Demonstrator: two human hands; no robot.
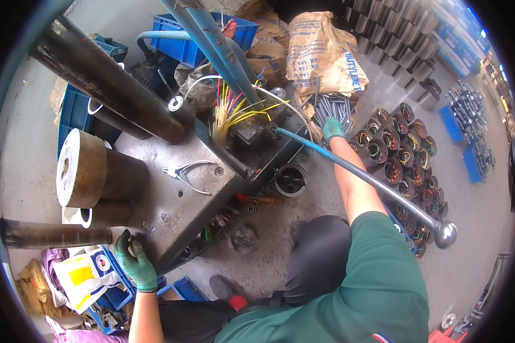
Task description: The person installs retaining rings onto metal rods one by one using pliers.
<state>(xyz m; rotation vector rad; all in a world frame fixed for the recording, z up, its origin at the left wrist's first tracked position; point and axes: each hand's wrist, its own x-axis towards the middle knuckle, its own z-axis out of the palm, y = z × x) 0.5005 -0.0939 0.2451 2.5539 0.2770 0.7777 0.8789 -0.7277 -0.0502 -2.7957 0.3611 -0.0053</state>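
Note:
My right hand (333, 129), in a green glove, reaches out to a pile of long thin metal rods, perhaps bolts (332, 107), at the mouth of a brown paper sack (320, 54). Its fingertips are among the rods, so their grip is hidden. My left hand (135, 264), gloved in green as well, is open beside the near left edge of the metal bench (171, 171), thumb apart from the fingers and nothing in them. On the bench top lie circlip pliers (186, 175) with pale handles. A long lever with a blue sleeve and ball end (445, 234) passes above my right forearm.
Upright steel cylinders (86, 171) and a thick dark bar (109, 80) occupy the bench's left. Yellow and red wires (229, 111) stand at its back. Several wound motor stators (392, 140) cover the floor at right. Blue bins (197, 43) stand behind.

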